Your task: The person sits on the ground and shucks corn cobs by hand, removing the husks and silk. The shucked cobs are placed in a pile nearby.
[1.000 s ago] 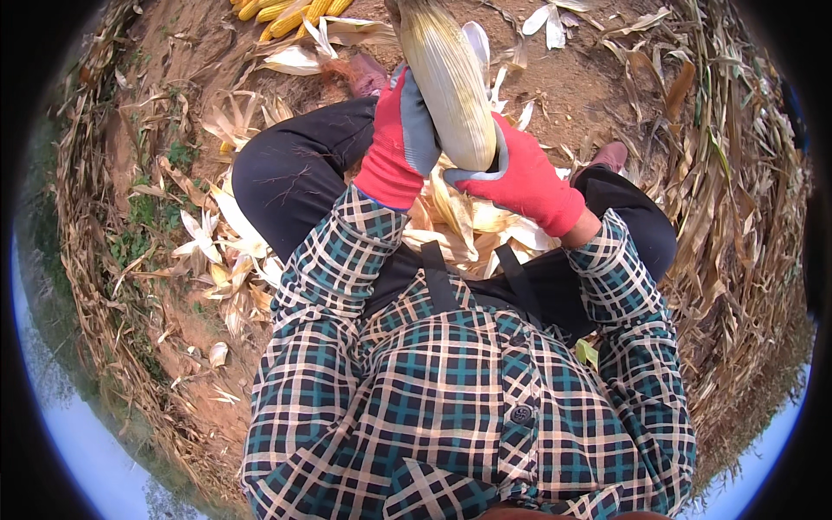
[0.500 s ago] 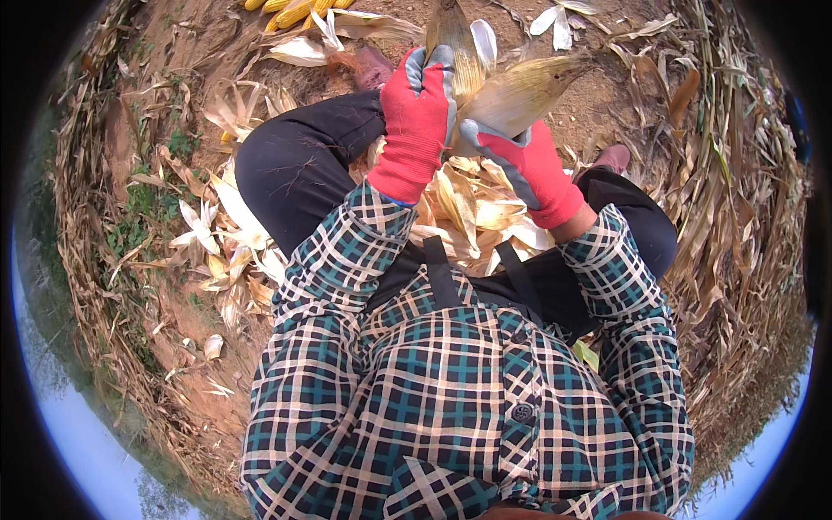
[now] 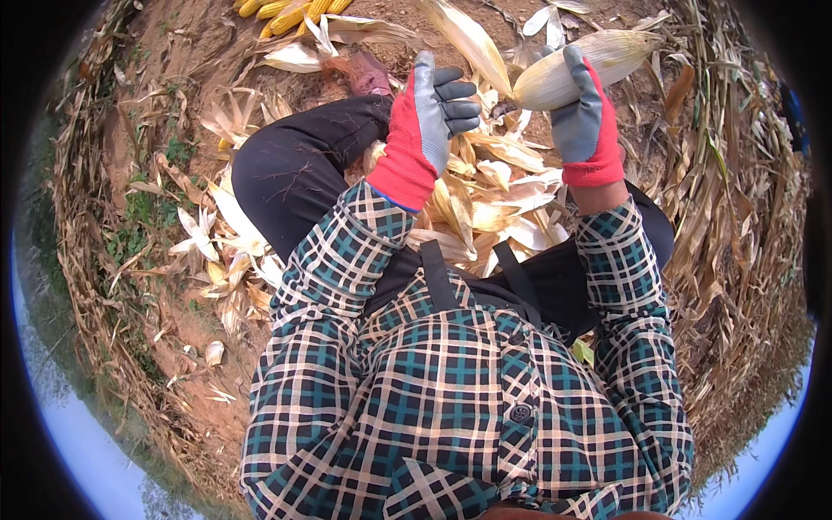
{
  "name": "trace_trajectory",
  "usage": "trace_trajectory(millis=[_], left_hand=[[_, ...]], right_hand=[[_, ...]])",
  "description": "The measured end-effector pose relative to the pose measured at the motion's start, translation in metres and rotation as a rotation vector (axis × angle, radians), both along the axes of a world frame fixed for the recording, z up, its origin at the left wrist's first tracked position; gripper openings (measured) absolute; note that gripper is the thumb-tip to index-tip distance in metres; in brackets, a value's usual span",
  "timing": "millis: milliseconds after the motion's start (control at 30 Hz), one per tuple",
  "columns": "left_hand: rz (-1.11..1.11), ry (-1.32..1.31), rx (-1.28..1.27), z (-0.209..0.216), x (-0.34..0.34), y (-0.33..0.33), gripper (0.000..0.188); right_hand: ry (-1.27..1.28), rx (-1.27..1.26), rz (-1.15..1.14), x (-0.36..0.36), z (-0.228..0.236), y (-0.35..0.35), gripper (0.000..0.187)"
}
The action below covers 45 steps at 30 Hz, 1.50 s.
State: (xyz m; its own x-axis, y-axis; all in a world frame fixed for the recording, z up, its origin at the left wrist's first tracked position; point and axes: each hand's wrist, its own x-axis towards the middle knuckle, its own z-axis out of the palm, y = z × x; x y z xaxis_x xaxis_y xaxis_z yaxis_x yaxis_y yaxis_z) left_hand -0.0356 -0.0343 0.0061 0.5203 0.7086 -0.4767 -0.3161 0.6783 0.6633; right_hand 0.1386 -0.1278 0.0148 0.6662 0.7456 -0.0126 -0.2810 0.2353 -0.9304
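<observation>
My right hand (image 3: 585, 130), in a red glove with a grey palm, grips an ear of corn (image 3: 611, 62) in its pale husk. The ear tilts up toward the far right. One long husk leaf (image 3: 468, 39) is bent away and joins the ear at its near end. My left hand (image 3: 429, 113), gloved alike, is open beside it with fingers apart, the palm facing right and nothing in it. Below and between the hands lies a heap of stripped husks (image 3: 485, 195).
Several bare yellow cobs (image 3: 290, 13) lie at the far left. My bent legs in dark trousers (image 3: 295, 165) flank the husk heap. Loose husks (image 3: 230, 269) are scattered over brown soil at the left. Dry stalks (image 3: 719, 260) are piled along the right side.
My left hand has let go of the corn and turned its palm to the right. My right hand has moved right with the ear, and a husk leaf now hangs out from it.
</observation>
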Motion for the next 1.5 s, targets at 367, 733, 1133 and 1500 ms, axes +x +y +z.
trace_trajectory(millis=[367,733,1133,1500], left_hand=[[-0.335,-0.206,0.023,-0.007,0.005,-0.013,0.064],[-0.293,-0.398,0.162,-0.039,-0.010,0.007,0.032],[-0.606,0.023,0.834,-0.022,0.011,-0.014,0.049],[-0.600,-0.178,0.434,0.002,-0.004,-0.031,0.054]], right_hand=[[-0.671,-0.093,0.153,-0.056,0.010,0.008,0.069],[-0.872,-0.168,0.596,-0.021,0.031,0.004,0.057],[-1.090,-0.137,0.268,-0.004,0.030,0.007,0.051],[-1.172,0.109,0.357,-0.020,0.015,0.021,0.037]])
